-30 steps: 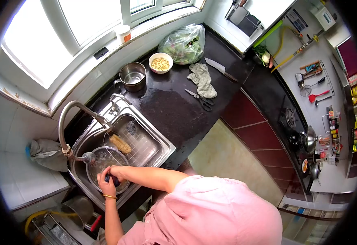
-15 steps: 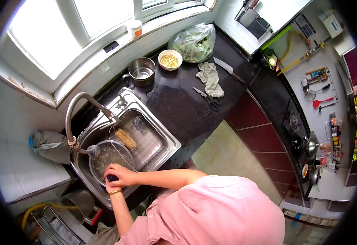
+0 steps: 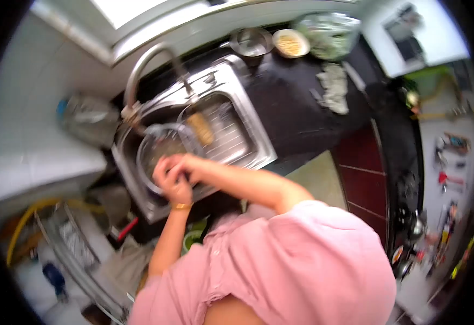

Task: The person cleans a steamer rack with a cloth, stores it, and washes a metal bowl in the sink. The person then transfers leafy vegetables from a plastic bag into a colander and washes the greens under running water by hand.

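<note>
My left hand, with a gold bangle at its wrist, is closed in front of the basin. Against it lies my right hand, its fingers curled over the left ones. Between them shows a small dark object, mostly covered and blurred, so its kind cannot be told. Both hands are over the near rim of a round basin with cloudy water, standing in the steel sink. A yellowish loofah-like scrubber lies beside the basin.
The curved faucet reaches over the sink. On the dark counter stand a steel pot, a bowl of pale pieces and a plastic bag of greens. A cloth and a knife lie nearby.
My view has shifted and blurred, so the sink and counter sit higher and further right. My hands stay together around the dark object, with less of it showing.
</note>
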